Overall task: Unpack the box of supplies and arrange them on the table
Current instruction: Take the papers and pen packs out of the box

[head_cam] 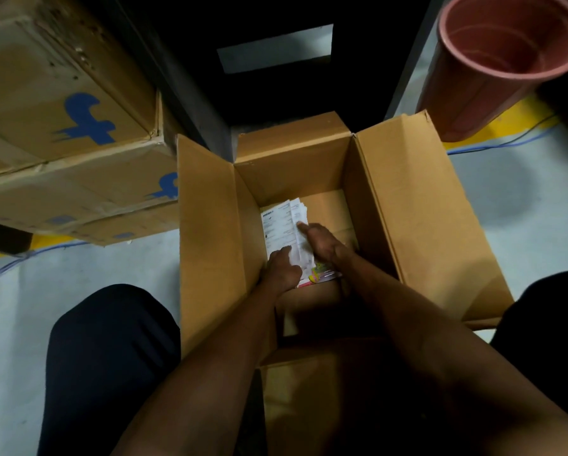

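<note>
1. The left hand (281,269) reaches into the open cardboard box (210,225), fingers curled onto the near left edge of a stack of white printed papers (277,222); whether they pinch it, I cannot tell.
2. The papers lie flat on the box floor, towards its left wall, long axis running from the near wall to the far wall, far end tilted slightly left.
3. The right hand (318,243) lies on the stack's right side, fingers together and fairly straight, pointing at the far wall.
4. A colourful packet (322,273) peeks out beneath the stack's near edge.
5. Judged step: lifting the last contents out. Next calls for gathering the loose sheets together, then raising them clear of the walls.
</note>
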